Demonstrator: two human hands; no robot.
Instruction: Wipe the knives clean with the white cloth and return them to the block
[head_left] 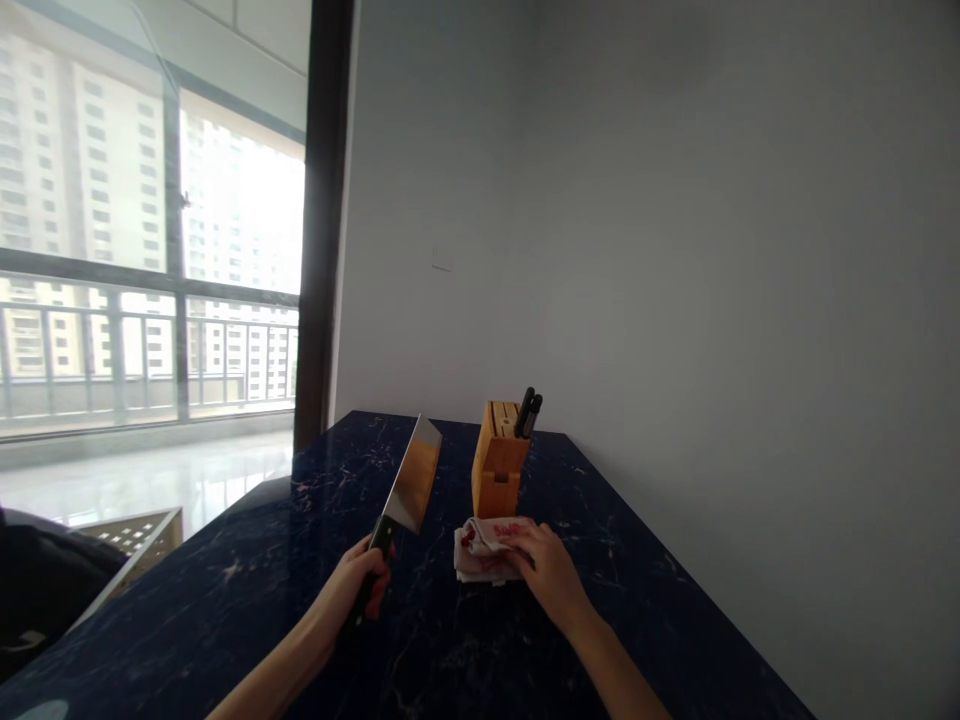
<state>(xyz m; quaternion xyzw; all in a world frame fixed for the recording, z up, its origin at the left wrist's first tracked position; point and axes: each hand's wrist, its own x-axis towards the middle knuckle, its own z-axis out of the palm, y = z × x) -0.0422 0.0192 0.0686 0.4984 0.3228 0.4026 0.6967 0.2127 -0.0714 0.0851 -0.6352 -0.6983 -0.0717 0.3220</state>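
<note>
My left hand (361,585) is wrapped round the dark handle of a cleaver (415,475), whose broad blade points up and away over the table. To its right, my right hand (544,570) grips the right side of a folded white cloth (480,565) with red marks on it. The cloth lies on the tabletop just in front of a wooden knife block (496,480). Two black-handled tools (529,412) stand in the right side of the block, their lower parts hidden inside. Slots show in the block's top.
The dark blue marbled table (360,670) reaches back to a grey wall (675,250). Left of it are a chair with a woven cane panel (142,540) and a black item (45,580) on it. Beyond stands a large window (150,250).
</note>
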